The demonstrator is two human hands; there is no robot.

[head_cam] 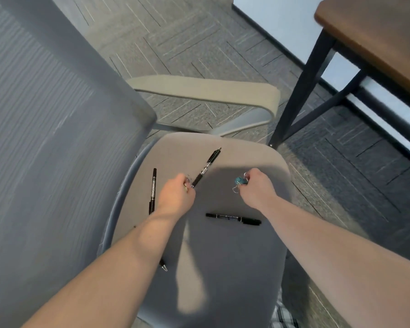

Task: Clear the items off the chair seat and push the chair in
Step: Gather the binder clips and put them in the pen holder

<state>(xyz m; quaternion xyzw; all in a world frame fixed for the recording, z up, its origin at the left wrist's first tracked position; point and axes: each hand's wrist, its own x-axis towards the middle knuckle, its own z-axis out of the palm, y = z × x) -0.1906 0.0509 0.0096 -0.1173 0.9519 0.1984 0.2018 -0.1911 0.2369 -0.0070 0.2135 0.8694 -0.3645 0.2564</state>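
Both of my bare forearms reach in from the bottom edge, down over a grey chair seat (223,268) that fills the lower middle of the view. My left hand (175,195) is curled closed near the seat's centre, pinching what looks like a small clear binder clip (188,180) with wire handles, right beside the lower end of a black click pen (206,168) that lies diagonally toward the seat's far edge. My right hand (256,185) is closed around a teal binder clip (240,181), whose wire loops stick out to the left of my fingers. Between my two arms, nearer to me, a black marker (233,218) lies crosswise on the seat. Another black marker (153,190) lies lengthwise to the left of my left hand, its lower end hidden by my wrist. Just under my left forearm, the tip of one more pen (163,266) pokes out. To the left rises the chair's grey mesh backrest (57,114); a beige armrest (206,91) crosses beyond the seat. At upper right stands a brown wooden desk (376,36) on black legs, well apart from the chair, over grey patterned carpet (175,31).
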